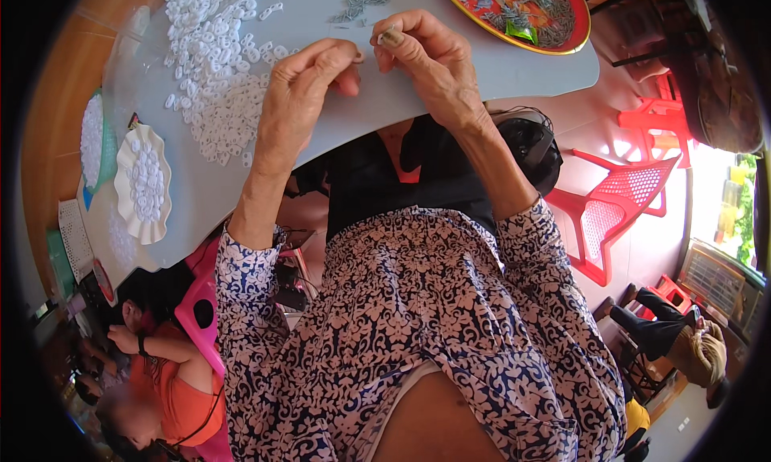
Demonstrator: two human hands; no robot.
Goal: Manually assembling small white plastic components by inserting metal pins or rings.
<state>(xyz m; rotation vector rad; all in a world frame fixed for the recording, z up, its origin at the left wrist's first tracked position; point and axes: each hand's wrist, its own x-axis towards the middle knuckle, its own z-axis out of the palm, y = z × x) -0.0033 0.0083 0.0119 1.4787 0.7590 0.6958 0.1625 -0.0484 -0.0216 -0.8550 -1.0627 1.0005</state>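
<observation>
Above a grey counter (534, 75), near white plastic loops (210, 48), the left hand (305, 85) and right hand (434, 65) pinch narrowly; what the fingers (408, 49) hold, I can't tell.

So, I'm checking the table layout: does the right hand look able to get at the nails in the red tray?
Probably yes: the red tray sits close to the right hand, open on top, and nothing visible blocks the way to the nails. Its pinched fingers may need freeing first.
</observation>
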